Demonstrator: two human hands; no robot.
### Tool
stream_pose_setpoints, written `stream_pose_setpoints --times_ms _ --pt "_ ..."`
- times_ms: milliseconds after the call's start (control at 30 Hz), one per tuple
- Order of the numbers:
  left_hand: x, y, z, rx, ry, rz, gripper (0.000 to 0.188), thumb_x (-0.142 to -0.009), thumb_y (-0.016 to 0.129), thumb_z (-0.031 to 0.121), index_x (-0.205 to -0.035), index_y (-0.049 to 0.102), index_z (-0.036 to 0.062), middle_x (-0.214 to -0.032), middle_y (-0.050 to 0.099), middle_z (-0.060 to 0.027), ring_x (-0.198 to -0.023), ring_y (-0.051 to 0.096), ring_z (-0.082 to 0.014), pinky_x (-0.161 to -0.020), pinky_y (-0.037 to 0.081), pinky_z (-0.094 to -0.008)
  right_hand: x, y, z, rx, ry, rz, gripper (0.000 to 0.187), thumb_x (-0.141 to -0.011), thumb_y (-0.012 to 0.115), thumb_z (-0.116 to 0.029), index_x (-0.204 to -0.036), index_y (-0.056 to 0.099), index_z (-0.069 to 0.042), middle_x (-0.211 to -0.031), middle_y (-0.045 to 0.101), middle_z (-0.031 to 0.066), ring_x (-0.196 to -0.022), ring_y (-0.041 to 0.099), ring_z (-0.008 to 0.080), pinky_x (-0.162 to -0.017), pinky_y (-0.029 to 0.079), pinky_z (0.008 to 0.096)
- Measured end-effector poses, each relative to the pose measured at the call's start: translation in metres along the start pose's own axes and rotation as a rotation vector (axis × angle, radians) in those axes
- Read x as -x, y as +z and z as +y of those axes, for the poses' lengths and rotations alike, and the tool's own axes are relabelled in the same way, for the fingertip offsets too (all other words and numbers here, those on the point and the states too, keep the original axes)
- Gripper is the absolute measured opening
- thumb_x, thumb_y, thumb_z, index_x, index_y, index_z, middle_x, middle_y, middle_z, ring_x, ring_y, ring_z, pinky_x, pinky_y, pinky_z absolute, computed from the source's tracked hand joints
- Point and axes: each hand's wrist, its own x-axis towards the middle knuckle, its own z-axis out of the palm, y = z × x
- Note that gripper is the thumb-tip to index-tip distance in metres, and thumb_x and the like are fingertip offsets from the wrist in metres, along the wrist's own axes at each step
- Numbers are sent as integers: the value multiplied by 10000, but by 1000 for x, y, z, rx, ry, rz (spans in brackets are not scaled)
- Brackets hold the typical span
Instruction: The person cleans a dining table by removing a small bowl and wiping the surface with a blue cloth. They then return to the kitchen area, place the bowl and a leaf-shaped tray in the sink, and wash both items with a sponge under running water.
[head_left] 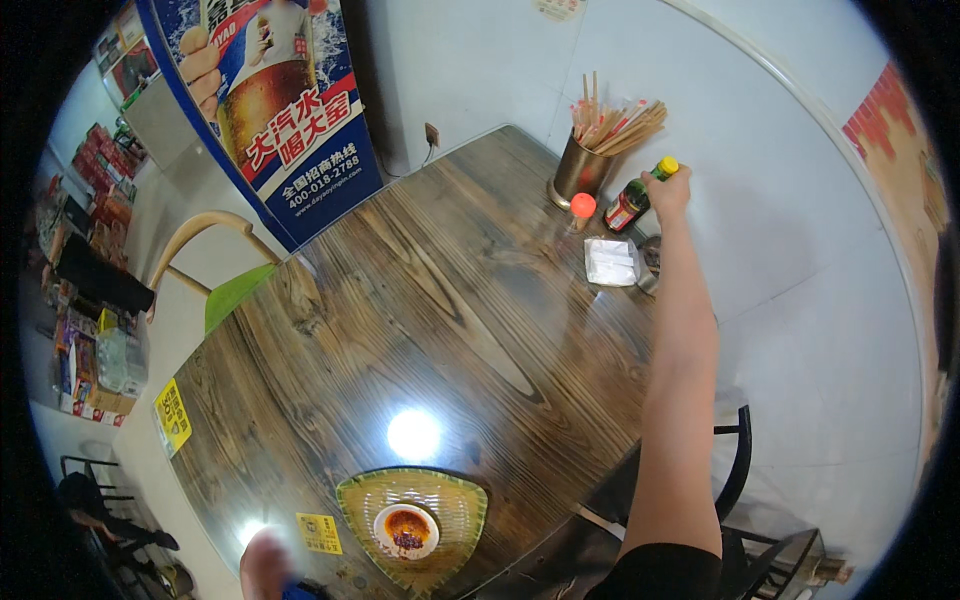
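Note:
My right hand (668, 192) reaches to the far right of the wooden table (400, 300), fingers closed round the neck of a dark sauce bottle (627, 207) with a yellow cap and red label. The bottle tilts a little in this view; whether its base touches the table I cannot tell. Beside it stands a small red-capped jar (582, 212). At the lower left edge is my left hand (264, 566), smeared by motion, its fingers unclear. Near me a woven triangular basket (463, 505) holds a small white dish (431, 536) with red chili sauce.
A metal holder (580, 170) full of chopsticks stands by the wall, with a white tissue pack (611, 262) nearer. Yellow stickers (319, 534) mark the table. A green-seated chair (235, 295) stands left, a blue drinks cabinet (270, 110) behind, and a black chair (742, 460) right.

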Motion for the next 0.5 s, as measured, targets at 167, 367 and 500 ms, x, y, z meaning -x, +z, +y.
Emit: stream_pose_setpoints --times_ms 167,367,500 --pt "33 43 30 -114 -24 -101 386 -853 442 325 -1135 457 62 -971 542 -55 -886 511 -163 -766 416 -301 -15 12 1 66 25 -25 575 -626 692 -219 -1108 433 -41 -1017 549 163 -938 529 320 -817 406 357" --pt "31 32 29 -69 -1 -151 368 -859 436 292 -1142 445 56 -991 537 -71 -876 526 -177 -753 432 -301 -8 18 6 -6 -1 -55 520 -667 643 -204 -1136 450 -86 -1036 546 152 -939 531 298 -819 404 353" --pt "31 27 24 -46 -24 -151 371 -858 439 293 -1148 444 62 -993 539 -70 -889 522 -178 -761 429 -304 38 1 6 123 -70 110 337 -703 580 -169 -1022 518 -78 -951 577 157 -901 541 301 -782 416 376"
